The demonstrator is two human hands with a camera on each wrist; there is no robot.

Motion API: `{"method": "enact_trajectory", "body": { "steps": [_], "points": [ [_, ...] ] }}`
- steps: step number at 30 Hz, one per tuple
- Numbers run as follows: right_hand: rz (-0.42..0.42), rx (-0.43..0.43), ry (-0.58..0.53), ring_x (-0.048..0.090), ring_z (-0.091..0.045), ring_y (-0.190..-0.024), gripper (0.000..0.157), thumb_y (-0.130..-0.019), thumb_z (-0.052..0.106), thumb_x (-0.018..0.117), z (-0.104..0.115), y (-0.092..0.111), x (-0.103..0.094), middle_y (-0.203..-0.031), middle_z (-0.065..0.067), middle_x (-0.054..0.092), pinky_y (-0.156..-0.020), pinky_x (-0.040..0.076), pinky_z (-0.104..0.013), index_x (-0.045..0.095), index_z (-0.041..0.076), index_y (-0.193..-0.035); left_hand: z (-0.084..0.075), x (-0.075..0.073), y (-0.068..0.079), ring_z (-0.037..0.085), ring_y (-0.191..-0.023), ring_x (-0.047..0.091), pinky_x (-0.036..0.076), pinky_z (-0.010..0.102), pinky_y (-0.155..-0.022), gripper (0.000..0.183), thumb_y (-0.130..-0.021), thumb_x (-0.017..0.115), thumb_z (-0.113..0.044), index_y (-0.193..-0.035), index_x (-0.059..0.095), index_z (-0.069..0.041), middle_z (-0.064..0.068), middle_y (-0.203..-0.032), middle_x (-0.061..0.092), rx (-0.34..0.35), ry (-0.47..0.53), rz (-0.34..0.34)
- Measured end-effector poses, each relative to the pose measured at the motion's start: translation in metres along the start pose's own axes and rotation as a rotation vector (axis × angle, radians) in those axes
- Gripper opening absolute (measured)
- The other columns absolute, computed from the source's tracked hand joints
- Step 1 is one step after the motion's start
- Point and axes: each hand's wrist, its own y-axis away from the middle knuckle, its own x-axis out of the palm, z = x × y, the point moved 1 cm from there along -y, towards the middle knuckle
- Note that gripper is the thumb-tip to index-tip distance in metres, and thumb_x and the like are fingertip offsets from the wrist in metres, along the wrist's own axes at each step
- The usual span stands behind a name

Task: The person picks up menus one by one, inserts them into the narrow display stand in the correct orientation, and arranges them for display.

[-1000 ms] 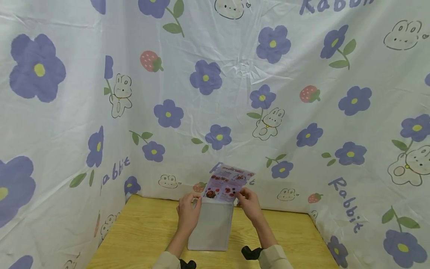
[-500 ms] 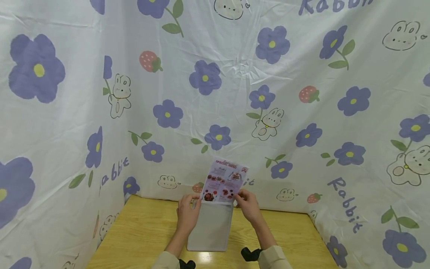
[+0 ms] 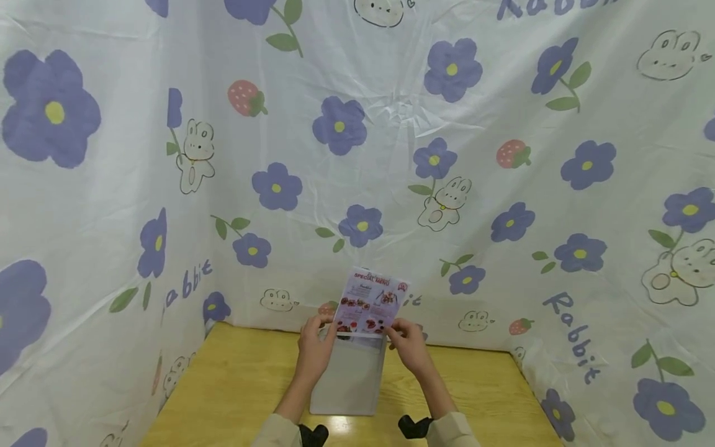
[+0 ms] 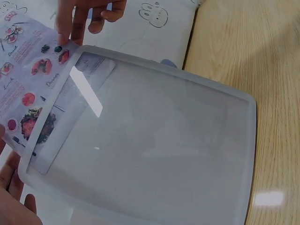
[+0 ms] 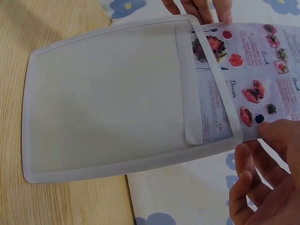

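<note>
A printed menu sheet [image 3: 371,301] with red food pictures stands partly inside a pale-rimmed, clear-faced menu holder [image 3: 349,379]. Its lower strip shows behind the clear face, slightly slanted, in both wrist views. The holder leans up from the table, its top end raised. My left hand [image 3: 315,347] grips the holder's upper left corner, fingers behind and thumb beside the sheet's edge. At the other side my right hand [image 3: 410,344] pinches the menu sheet's right edge, thumb on its printed face, just above the holder's rim [image 5: 215,75].
The holder's bottom end rests on a wood-grain table [image 3: 251,366]. A white cloth [image 3: 385,248] with purple flowers and rabbits hangs behind the table and along its sides. Black straps [image 3: 414,427] sit at the wrists by the sleeves.
The menu sheet has straightened to face the camera and slid down, so its lower strip now shows below the holder's top rim. My right hand has shifted slightly left; the left hand keeps its place.
</note>
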Motion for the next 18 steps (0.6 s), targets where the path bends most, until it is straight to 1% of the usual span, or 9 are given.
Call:
{"method": "enact_trajectory", "body": {
  "steps": [2,4,6,9,11,13,15,18],
  "points": [
    [-0.016,0.003,0.015,0.066,-0.023,-0.079,0.018,-0.108,0.009,0.064,0.001,0.0,0.002,-0.11,-0.023,0.071,-0.069,0.056,-0.029,0.072,-0.006,-0.103,0.0,0.0,0.0,0.032,-0.122,0.059,0.043,0.056,-0.107,0.01,-0.104,0.071,-0.012,-0.113,0.074,-0.008,0.014,-0.122,0.071,0.015,-0.005,-0.009],
    [-0.034,0.0,0.009,0.067,-0.028,-0.082,0.016,-0.107,0.007,0.064,0.003,0.0,0.003,-0.11,-0.024,0.071,-0.068,0.055,-0.027,0.072,-0.007,-0.104,0.001,0.0,0.0,0.032,-0.119,0.06,0.045,0.053,-0.105,0.008,-0.104,0.071,-0.01,-0.11,0.074,-0.007,0.013,-0.118,0.071,0.025,-0.016,-0.019],
    [-0.033,-0.005,-0.013,0.067,-0.028,-0.085,0.016,-0.108,0.008,0.064,0.005,-0.001,0.002,-0.112,-0.024,0.071,-0.068,0.055,-0.026,0.072,-0.006,-0.107,0.002,-0.001,0.0,0.03,-0.118,0.059,0.045,0.05,-0.105,0.007,-0.104,0.07,-0.008,-0.109,0.074,-0.007,0.011,-0.115,0.07,0.032,-0.022,-0.023],
    [-0.043,-0.025,-0.059,0.067,-0.028,-0.089,0.017,-0.109,0.014,0.065,0.009,-0.002,0.0,-0.112,-0.021,0.072,-0.072,0.06,-0.033,0.073,0.001,-0.114,0.005,-0.002,0.0,0.029,-0.117,0.059,0.044,0.048,-0.106,0.007,-0.104,0.07,-0.007,-0.108,0.075,-0.008,0.01,-0.113,0.071,0.046,-0.007,-0.022],
    [-0.052,-0.044,-0.074,0.065,-0.022,-0.083,0.017,-0.109,0.019,0.065,0.011,-0.003,-0.003,-0.11,-0.02,0.071,-0.074,0.062,-0.038,0.073,0.004,-0.113,0.008,-0.002,0.0,0.028,-0.117,0.059,0.043,0.047,-0.106,0.007,-0.104,0.07,-0.006,-0.108,0.075,-0.008,0.01,-0.113,0.071,0.052,0.009,-0.015],
    [-0.073,-0.056,-0.087,0.064,-0.021,-0.078,0.015,-0.109,0.019,0.065,0.014,-0.004,-0.004,-0.107,-0.02,0.07,-0.074,0.063,-0.041,0.072,0.005,-0.11,0.01,-0.002,0.001,0.029,-0.117,0.059,0.043,0.047,-0.105,0.008,-0.103,0.07,-0.005,-0.108,0.075,-0.007,0.011,-0.113,0.071,0.058,0.024,-0.009],
    [-0.086,-0.063,-0.099,0.061,-0.021,-0.073,0.015,-0.109,0.017,0.065,0.016,-0.005,-0.004,-0.104,-0.021,0.069,-0.071,0.062,-0.037,0.072,0.004,-0.106,0.011,-0.003,0.001,0.029,-0.117,0.058,0.042,0.047,-0.105,0.008,-0.103,0.07,-0.005,-0.109,0.075,-0.007,0.012,-0.113,0.07,0.059,0.026,-0.001],
    [-0.086,-0.052,-0.109,0.06,-0.02,-0.072,0.015,-0.108,0.016,0.066,0.018,-0.005,-0.005,-0.101,-0.021,0.068,-0.069,0.061,-0.034,0.072,0.003,-0.103,0.012,-0.004,0.001,0.03,-0.118,0.057,0.043,0.049,-0.105,0.008,-0.104,0.07,-0.007,-0.109,0.075,-0.006,0.012,-0.114,0.069,0.055,0.01,0.014]
  ]
}}
